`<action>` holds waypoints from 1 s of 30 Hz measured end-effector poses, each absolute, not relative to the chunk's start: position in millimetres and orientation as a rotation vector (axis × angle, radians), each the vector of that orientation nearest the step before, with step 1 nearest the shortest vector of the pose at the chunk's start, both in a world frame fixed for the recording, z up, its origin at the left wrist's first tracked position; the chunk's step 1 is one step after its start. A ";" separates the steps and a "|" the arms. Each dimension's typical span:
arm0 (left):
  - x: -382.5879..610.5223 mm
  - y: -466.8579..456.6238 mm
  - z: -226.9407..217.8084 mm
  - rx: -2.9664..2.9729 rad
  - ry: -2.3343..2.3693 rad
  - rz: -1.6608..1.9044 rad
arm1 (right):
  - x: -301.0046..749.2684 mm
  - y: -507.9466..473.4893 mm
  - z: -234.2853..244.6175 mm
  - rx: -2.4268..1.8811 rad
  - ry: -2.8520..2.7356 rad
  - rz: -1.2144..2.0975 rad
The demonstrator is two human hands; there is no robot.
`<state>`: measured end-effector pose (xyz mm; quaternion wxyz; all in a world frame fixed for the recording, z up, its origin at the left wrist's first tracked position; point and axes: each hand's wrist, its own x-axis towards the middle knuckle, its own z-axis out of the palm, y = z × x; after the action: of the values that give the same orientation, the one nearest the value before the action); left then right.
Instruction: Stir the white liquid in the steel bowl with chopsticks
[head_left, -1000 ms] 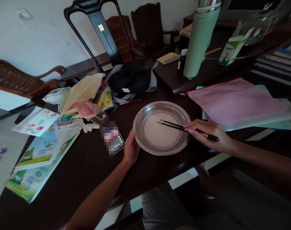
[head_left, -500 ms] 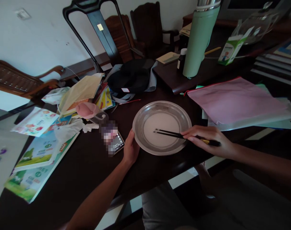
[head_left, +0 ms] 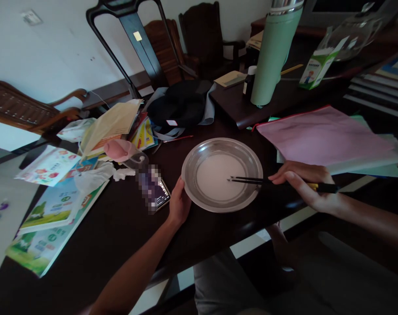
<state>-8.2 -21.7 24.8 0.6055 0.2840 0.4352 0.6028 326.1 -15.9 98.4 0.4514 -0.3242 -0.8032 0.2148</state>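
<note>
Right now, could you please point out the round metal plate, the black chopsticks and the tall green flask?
round metal plate (head_left: 221,141): head view, on its far rim.
black chopsticks (head_left: 249,180): head view, mid-shaft, above the plate's right side.
tall green flask (head_left: 273,57): head view, middle of its body.

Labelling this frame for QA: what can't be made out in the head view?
- phone screen: covered by a pixelated patch.
- green tumbler lid: cut off by the top edge.
- plate pale centre: liquid or glare, cannot tell.
- left hand fingertips: hidden at the plate rim, grip unclear.
- chopsticks middle: covered by the right hand.
- carton print: too small.
</note>
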 end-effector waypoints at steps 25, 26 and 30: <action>-10.0 -21.5 23.3 0.672 1.016 1.389 | 328.2 -16.1 101.9 -0.749 -2.003 0.590; -10.1 -21.4 22.9 0.674 1.019 1.389 | 325.7 -17.5 101.3 -0.725 -2.020 0.610; -10.8 -21.2 21.9 0.669 1.029 1.393 | 308.9 -19.4 89.1 -0.677 -2.100 0.670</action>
<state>-10.8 -21.2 21.9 0.5993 0.2884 0.4438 0.6006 308.9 -19.4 89.1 0.4059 -0.2685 -0.8322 0.2656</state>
